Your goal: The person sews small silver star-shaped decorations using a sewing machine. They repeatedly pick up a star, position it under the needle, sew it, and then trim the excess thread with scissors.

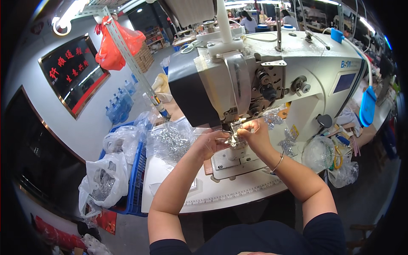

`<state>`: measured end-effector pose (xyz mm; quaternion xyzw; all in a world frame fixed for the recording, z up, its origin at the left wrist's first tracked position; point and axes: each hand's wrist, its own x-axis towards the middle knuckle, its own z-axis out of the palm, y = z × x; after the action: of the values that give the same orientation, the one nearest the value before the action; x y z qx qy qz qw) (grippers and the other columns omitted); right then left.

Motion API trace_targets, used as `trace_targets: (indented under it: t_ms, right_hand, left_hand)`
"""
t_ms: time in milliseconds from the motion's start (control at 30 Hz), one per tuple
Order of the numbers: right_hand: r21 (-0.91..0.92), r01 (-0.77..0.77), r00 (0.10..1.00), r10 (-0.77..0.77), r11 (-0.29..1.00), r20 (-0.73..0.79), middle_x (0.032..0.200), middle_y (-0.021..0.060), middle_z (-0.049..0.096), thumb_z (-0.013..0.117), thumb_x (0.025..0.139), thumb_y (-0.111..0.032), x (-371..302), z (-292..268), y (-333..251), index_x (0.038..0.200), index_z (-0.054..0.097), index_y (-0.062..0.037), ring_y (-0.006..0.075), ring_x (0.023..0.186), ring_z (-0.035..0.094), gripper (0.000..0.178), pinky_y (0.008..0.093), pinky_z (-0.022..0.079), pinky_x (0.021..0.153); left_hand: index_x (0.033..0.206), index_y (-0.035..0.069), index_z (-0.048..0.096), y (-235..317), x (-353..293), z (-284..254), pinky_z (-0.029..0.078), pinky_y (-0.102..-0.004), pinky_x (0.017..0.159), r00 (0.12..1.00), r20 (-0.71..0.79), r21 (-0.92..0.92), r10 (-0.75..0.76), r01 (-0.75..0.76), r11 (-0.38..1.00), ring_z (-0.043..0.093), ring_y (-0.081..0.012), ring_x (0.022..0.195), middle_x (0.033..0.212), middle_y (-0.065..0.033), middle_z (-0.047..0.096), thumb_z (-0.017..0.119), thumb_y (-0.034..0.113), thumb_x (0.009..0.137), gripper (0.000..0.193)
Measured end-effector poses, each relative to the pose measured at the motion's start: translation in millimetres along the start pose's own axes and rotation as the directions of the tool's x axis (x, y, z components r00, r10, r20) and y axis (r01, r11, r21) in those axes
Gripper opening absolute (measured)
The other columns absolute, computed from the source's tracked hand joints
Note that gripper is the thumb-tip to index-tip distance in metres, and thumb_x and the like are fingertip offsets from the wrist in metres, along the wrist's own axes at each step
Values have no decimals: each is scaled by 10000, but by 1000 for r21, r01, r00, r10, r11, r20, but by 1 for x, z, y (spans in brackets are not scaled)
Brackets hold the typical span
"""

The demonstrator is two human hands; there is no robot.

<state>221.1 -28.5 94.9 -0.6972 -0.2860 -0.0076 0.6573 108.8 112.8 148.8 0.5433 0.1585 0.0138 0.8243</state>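
A large white industrial sewing machine (331, 59) fills the middle and right of the view. Both my hands meet at its lit presser foot (233, 135). My left hand (210, 143) comes in from the left, fingers closed in a pinch beside the foot. On the other side, my right hand (255, 134) is pinched too, its fingertips close to the needle area. Whatever sits between the fingers is too small to make out. Left of my left hand lies a clear plastic bag (170, 142) of shiny silvery pieces. Under the foot is the metal machine bed plate (231, 163).
A blue crate (135, 187) with white plastic bags stands against the table's left side. A measuring tape strip (238, 193) runs along the table's front edge. Right of the machine hang clear bags (318, 153) and a blue paddle-shaped piece (367, 106). A metal post (127, 55) rises at the left.
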Motion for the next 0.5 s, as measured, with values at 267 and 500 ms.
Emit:
trace_targets:
  t_ms: [267,500]
  right_hand:
    - [63,-163,978,153,985,144,907,176,503,674,653,-193,15,6,1,709,593,69,239,863,499,281,323,437,720]
    - [208,-211,947,147,955,286,670,47,615,650,699,-115,18,-8,-18,723,645,25,104,599,548,142,248,415,563]
  left_hand:
    - [1025,18,568,2,11,-10,495,-336,849,997,-59,14,-53,54,998,619,-208,862,958,-102,619,619,78,792,246]
    - [1086,-4,563,13,-2,1,502,-350,851,997,-68,138,31,-22,990,605,-211,928,993,-97,611,686,1,760,349]
